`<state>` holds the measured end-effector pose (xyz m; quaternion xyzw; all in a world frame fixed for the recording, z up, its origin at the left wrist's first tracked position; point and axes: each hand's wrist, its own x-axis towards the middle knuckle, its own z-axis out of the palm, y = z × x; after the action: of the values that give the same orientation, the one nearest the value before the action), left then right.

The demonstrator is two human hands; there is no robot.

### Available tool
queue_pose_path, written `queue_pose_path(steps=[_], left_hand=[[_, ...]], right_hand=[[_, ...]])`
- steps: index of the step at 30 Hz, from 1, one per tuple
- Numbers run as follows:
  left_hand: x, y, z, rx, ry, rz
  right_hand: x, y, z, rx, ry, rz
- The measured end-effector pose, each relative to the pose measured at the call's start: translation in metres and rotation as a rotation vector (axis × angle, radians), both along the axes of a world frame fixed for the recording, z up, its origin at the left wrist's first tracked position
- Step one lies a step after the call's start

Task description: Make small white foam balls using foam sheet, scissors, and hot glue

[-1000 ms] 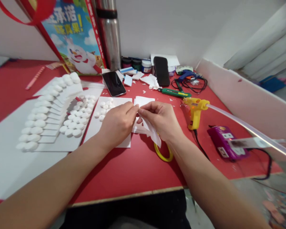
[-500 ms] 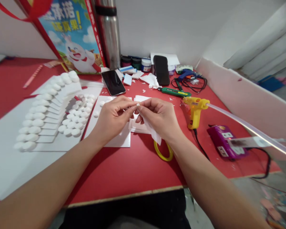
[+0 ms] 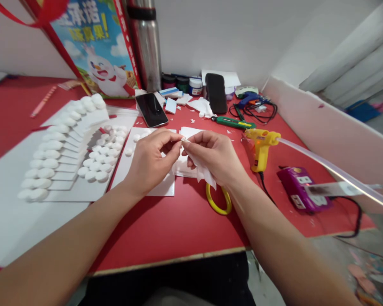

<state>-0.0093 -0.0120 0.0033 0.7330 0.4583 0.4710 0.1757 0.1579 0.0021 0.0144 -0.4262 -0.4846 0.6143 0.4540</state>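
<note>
over the feed i'm seeing the left hand (image 3: 153, 155), newly turned thumb-out, and right hand (image 3: 215, 157) pinching a white scrap (image 3: 184, 140) between them, fingerwork continuing.

A bare left forearm (image 3: 92, 225) and a bare right forearm (image 3: 274, 231) taper toward a bare left hand (image 3: 153, 159) and a bare right hand (image 3: 215, 159). Plain black clothing (image 3: 217, 280) shows between, with a blurred dark-grey patch (image 3: 172, 298) at its lower middle.

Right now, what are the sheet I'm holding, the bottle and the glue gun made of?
Sheet: thin matte paper or tissue, probably, hanging creased. Bottle: likely polished metal, with silvery streaked reflections. Glue gun: apparently smooth plastic, given its yellow moulded body.
</note>
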Motion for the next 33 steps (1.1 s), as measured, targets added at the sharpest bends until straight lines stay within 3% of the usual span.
queue_pose_path(steps=[3,6,15,19,23,27,30,33], left_hand=[[0.002,-0.001,0.0,-0.119,-0.101,-0.007],[0.004,-0.001,-0.002,-0.137,-0.131,0.018],[0.002,0.001,-0.009,0.304,0.246,0.097],[0.003,0.0,-0.012,0.366,0.337,0.059],[0.003,0.002,-0.011,0.242,0.117,-0.015],[-0.001,0.006,-0.005,-0.052,-0.206,-0.125],[-0.005,0.008,-0.001,-0.156,-0.28,-0.191],[-0.007,0.009,0.002,-0.142,-0.251,-0.211]], right_hand=[[-0.003,-0.001,0.0,0.043,-0.057,-0.049],[-0.007,-0.001,-0.002,0.061,-0.067,-0.084],[-0.012,-0.003,-0.014,0.221,-0.119,-0.158],[-0.011,-0.002,-0.015,0.226,-0.139,-0.177],[-0.008,-0.002,-0.014,0.188,-0.094,-0.109],[-0.002,0.0,-0.018,0.324,-0.188,-0.065],[0.003,0.001,-0.02,0.412,-0.274,-0.04],[0.006,0.001,-0.019,0.444,-0.312,-0.017]])
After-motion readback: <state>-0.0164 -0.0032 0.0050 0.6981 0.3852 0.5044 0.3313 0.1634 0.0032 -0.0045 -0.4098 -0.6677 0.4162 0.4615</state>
